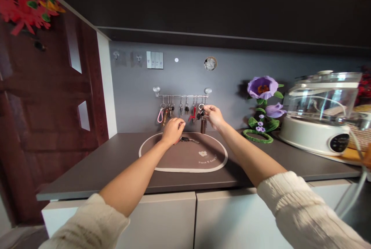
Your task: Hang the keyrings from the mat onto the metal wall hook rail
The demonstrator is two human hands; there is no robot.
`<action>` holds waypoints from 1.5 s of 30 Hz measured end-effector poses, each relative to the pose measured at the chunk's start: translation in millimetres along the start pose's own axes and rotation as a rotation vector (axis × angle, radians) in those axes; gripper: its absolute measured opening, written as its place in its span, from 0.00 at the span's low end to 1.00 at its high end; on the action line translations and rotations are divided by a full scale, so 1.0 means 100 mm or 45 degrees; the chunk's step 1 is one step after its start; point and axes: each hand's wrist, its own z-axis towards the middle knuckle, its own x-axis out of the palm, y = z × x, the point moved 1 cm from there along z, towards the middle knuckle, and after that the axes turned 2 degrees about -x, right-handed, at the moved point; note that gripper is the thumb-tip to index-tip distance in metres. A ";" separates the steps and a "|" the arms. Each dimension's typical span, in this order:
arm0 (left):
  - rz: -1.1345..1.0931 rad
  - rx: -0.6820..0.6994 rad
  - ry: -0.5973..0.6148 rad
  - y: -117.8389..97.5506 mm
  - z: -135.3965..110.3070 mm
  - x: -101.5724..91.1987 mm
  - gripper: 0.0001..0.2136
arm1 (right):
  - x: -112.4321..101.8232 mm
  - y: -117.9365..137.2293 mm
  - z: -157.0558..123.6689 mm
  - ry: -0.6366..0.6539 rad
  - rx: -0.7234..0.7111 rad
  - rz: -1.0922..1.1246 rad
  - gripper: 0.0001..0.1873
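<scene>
My right hand [213,116] pinches a bunch of keys [202,113] at the right end of a clear hook rack [182,96] on the wall. A metal ring and a brown tag [203,126] show on this bunch. My left hand [174,130] hovers over the brown oval mat [171,160], its fingers curled together and nothing visible in them. A dark key with a metal part [185,139] lies on the mat beside my left wrist. Several other keys hang from the rack, among them one with a pink loop [160,115] and one with a red tag [193,114].
A purple flower ornament [262,88] stands on the counter [95,167] at right, beside a white appliance with a clear top [315,133]. A dark shelf [203,9] overhangs the counter. On the left is a brown door [55,106].
</scene>
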 end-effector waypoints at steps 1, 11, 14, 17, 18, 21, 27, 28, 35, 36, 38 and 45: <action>0.021 -0.001 0.001 0.01 0.00 0.00 0.09 | 0.01 0.01 0.05 -0.037 0.016 0.002 0.08; 0.234 0.001 0.035 0.07 0.00 -0.02 0.12 | 0.17 0.01 0.44 -0.323 0.165 -0.070 0.08; 0.297 -0.010 0.040 0.07 0.00 -0.03 0.13 | 0.19 -0.07 0.53 -0.377 0.154 -0.120 0.08; 0.344 -0.009 0.043 0.08 0.01 -0.04 0.13 | 0.18 -0.15 0.62 -0.434 0.135 -0.192 0.07; 0.355 -0.008 0.043 0.08 0.01 -0.04 0.13 | 0.18 -0.17 0.64 -0.448 0.128 -0.210 0.06; 0.374 -0.004 0.047 0.08 0.01 -0.04 0.13 | 0.17 -0.20 0.66 -0.474 0.112 -0.237 0.06; 0.378 -0.006 0.043 0.09 0.02 -0.06 0.13 | 0.12 -0.26 0.63 -0.544 0.126 -0.393 0.05; 0.378 -0.008 0.040 0.09 0.02 -0.06 0.13 | 0.11 -0.28 0.63 -0.548 0.128 -0.408 0.04; 0.381 -0.020 0.038 0.11 0.03 -0.06 0.13 | 0.05 -0.45 0.69 -0.483 0.092 -0.415 0.07; 0.382 -0.021 0.040 0.11 0.03 -0.06 0.13 | 0.05 -0.47 0.69 -0.483 0.081 -0.415 0.07; 0.378 -0.022 0.041 0.12 0.03 -0.06 0.13 | 0.05 -0.49 0.69 -0.484 0.059 -0.415 0.06; 0.374 -0.012 0.015 0.12 0.04 -0.07 0.13 | 0.02 -0.52 0.68 -0.424 0.020 -0.420 0.06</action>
